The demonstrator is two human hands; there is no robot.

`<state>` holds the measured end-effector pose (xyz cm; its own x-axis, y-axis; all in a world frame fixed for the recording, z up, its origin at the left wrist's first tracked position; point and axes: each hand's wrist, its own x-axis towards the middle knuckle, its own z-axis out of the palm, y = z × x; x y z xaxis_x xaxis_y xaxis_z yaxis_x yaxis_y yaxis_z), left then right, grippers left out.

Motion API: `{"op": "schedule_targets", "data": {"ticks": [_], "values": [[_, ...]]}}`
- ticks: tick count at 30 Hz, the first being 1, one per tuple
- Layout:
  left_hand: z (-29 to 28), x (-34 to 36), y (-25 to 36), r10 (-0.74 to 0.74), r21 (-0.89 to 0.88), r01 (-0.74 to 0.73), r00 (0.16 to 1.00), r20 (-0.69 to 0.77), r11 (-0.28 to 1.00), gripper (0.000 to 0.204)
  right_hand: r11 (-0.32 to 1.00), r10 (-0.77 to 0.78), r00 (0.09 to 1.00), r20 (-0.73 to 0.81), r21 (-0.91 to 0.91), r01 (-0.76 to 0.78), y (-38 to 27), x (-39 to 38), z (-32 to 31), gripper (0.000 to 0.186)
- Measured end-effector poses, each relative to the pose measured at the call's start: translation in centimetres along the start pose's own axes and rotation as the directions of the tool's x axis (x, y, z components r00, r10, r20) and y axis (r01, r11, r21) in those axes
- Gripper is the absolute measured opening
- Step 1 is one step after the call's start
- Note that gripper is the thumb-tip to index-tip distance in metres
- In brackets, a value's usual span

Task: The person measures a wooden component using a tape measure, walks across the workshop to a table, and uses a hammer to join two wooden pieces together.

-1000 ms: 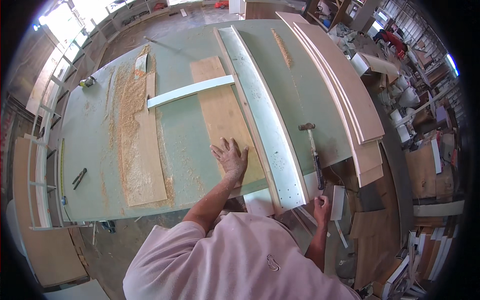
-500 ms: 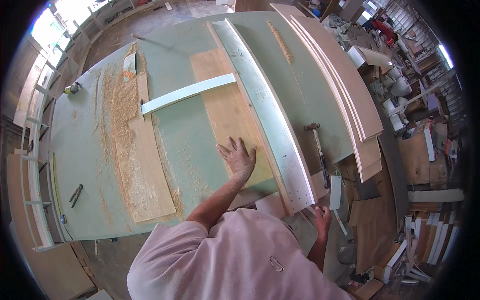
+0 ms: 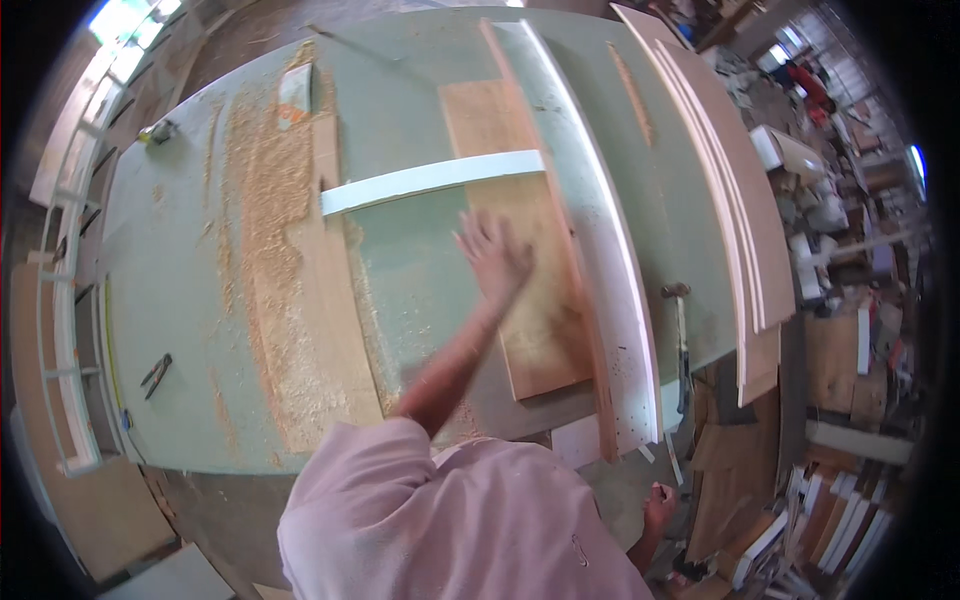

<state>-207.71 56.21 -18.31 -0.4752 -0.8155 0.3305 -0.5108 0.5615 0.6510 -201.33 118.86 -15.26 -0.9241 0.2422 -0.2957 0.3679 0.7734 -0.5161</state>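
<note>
My left hand [image 3: 497, 255], fingers spread, is over a flat plywood board [image 3: 545, 340] and slightly smeared by motion; whether it touches the board I cannot tell. Beside that board lies a long white channel-shaped panel [image 3: 605, 260] with a wooden edge and small holes at its near end. A narrow white strip [image 3: 435, 182] spans from the channel to a sawdust-covered plank [image 3: 325, 360] on the left. Back from the channel's near end, my right hand [image 3: 658, 508] hangs with its fingers curled; anything inside them is hidden.
A hammer [image 3: 680, 345] lies right of the channel, and stacked long boards [image 3: 735, 220] run along the right edge of the green table [image 3: 190, 370]. Pliers [image 3: 156, 375] and a tape measure [image 3: 157, 131] sit at left. Sawdust [image 3: 270, 180] covers part of the tabletop. Scrap wood crowds the floor at right.
My left hand has slid forward, nearer the white strip. My right hand has come away from the channel's near end and moved back toward me. The whole view has shifted.
</note>
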Motion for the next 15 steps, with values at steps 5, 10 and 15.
{"op": "schedule_targets", "data": {"ticks": [5, 10, 15], "values": [[-2.0, 13.0, -9.4, 0.08, 0.248, -0.117, 0.985, 0.156, 0.962, 0.063, 0.996, 0.06, 0.996, -0.07, 0.063, -0.056, 2.9, -1.8, -2.4, 0.03], [-4.8, 17.3, -13.6, 0.0, 0.405, -0.192, 0.904, 0.427, 0.894, 0.062, 0.977, 0.178, 0.982, -0.068, 0.13, -0.168, 4.6, -4.3, -2.0, 0.025], [-6.4, 17.1, -10.8, 0.123, 0.395, -0.292, 0.909, 0.399, 0.871, 0.057, 0.938, 0.27, 0.963, -0.017, 0.228, -0.259, 7.8, -7.2, -0.4, 0.022]]}}
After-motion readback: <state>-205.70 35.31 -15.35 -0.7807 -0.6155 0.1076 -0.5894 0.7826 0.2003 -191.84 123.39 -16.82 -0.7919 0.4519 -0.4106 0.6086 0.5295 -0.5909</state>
